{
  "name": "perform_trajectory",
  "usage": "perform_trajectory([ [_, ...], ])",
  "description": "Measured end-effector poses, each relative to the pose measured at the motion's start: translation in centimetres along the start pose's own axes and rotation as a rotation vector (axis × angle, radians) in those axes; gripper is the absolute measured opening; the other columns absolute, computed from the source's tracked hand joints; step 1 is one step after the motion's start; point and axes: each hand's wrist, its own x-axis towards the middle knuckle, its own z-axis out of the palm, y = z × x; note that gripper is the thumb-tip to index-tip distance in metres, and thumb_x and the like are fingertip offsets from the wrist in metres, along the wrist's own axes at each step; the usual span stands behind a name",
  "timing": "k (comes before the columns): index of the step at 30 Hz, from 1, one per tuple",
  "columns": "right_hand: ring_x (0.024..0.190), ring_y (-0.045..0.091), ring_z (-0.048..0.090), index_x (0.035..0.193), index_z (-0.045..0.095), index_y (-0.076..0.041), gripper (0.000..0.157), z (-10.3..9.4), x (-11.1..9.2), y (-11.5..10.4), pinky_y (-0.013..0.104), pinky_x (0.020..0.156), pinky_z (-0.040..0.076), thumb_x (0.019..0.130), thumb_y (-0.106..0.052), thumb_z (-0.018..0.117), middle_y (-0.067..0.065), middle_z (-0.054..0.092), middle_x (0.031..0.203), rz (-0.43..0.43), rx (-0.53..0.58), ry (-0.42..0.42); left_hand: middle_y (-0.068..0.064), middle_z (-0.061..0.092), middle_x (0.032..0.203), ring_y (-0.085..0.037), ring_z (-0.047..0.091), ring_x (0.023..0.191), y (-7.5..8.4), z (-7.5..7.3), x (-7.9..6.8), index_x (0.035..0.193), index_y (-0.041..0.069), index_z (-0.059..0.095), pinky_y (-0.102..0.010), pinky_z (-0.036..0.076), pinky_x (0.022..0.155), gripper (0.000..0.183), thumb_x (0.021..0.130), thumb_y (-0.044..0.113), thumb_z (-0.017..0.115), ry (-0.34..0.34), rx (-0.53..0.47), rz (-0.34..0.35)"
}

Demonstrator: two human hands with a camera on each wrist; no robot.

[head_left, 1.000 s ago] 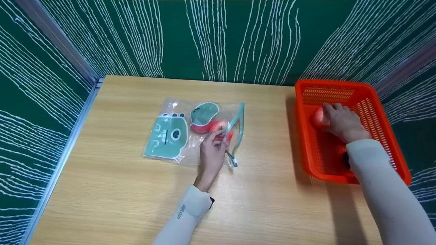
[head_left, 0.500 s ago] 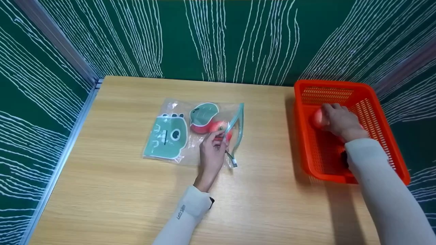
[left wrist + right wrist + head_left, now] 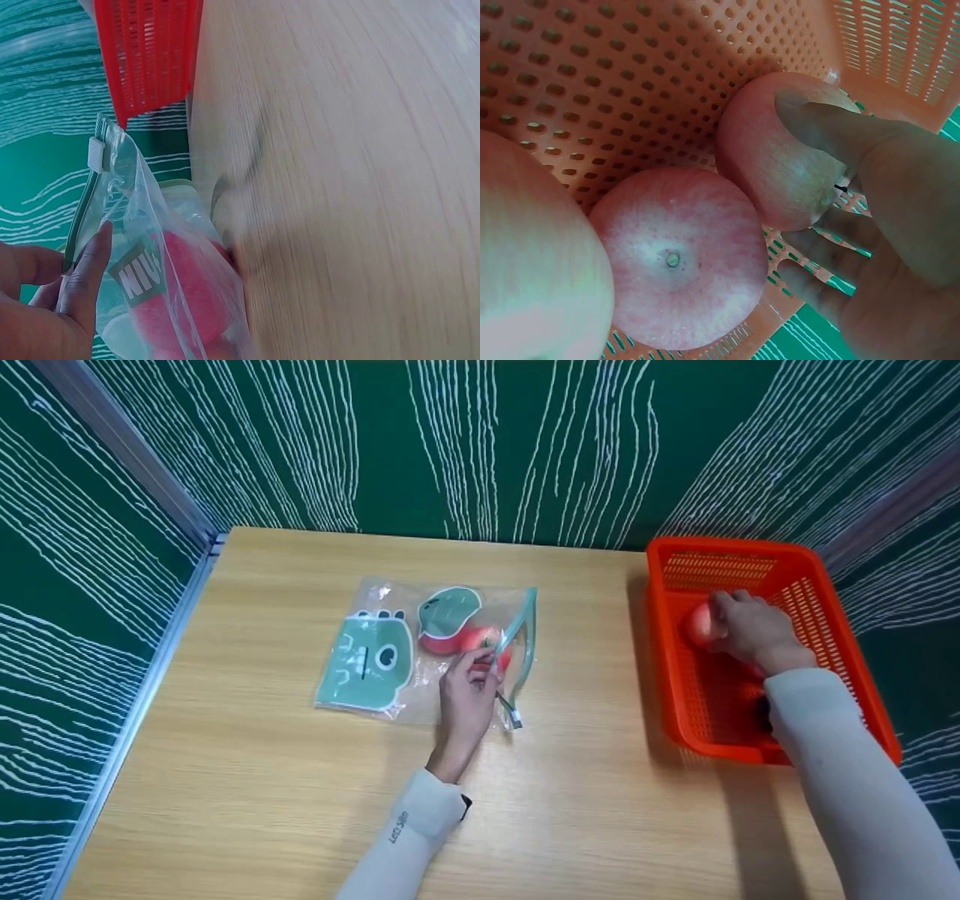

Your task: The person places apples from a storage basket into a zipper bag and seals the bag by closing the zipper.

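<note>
A clear zip bag (image 3: 367,660) with green cartoon prints lies on the table, red apples (image 3: 480,637) showing through its plastic. My left hand (image 3: 466,697) pinches the bag's green zip edge between thumb and fingers, and the mouth gapes a little on the right. In the left wrist view a white slider (image 3: 96,155) sits on that edge. Inside the orange-red basket (image 3: 667,690), my right hand (image 3: 757,634) grips an apple (image 3: 780,150), thumb on top and fingers at its far side. Right against it is a second apple (image 3: 679,255), with a third apple (image 3: 532,262) closer to the wrist camera.
The basket stands at the right of the wooden table (image 3: 262,795), its perforated walls rising around my right hand. Green panels (image 3: 390,450) with white wavy lines close off the back and sides.
My right hand and the apple it grips have shifted very slightly within the basket. My left hand holds the zip edge in the same place.
</note>
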Motion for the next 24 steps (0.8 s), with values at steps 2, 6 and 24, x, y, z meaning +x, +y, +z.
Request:
perform_trajectory([
  [2, 0.119, 0.055, 0.040, 0.166, 0.028, -0.009, 0.104, -0.2, -0.2, -0.2, 0.082, 0.107, 0.037, 0.081, -0.008, 0.089, 0.030, 0.043, 0.144, 0.004, 0.007, 0.004, -0.013, 0.068, 0.111, -0.023, 0.071, 0.089, 0.0, 0.0, 0.0, 0.127, 0.000, 0.069, -0.029, 0.065, 0.077, 0.032, 0.097, -0.009, 0.068, 0.001, 0.005, 0.003],
  [6, 0.119, 0.055, 0.041, 0.163, 0.033, -0.008, 0.101, -0.4, -0.5, -0.6, 0.082, 0.107, 0.037, 0.079, -0.009, 0.090, 0.030, 0.046, 0.140, -0.001, 0.002, 0.026, -0.013, 0.068, 0.112, -0.021, 0.071, 0.089, -0.1, 0.0, 0.0, 0.127, 0.001, 0.069, -0.027, 0.064, 0.077, 0.032, 0.097, -0.009, 0.068, 0.003, 0.008, 0.005],
  [24, 0.120, 0.051, 0.047, 0.158, 0.043, -0.008, 0.095, -1.0, -2.1, -2.7, 0.079, 0.107, 0.041, 0.077, -0.005, 0.091, 0.028, 0.052, 0.142, -0.120, -0.054, 0.207, -0.014, 0.068, 0.114, -0.020, 0.072, 0.091, 0.2, -0.1, 0.0, 0.128, -0.001, 0.068, -0.026, 0.064, 0.077, 0.032, 0.097, -0.008, 0.070, -0.008, 0.014, -0.002],
])
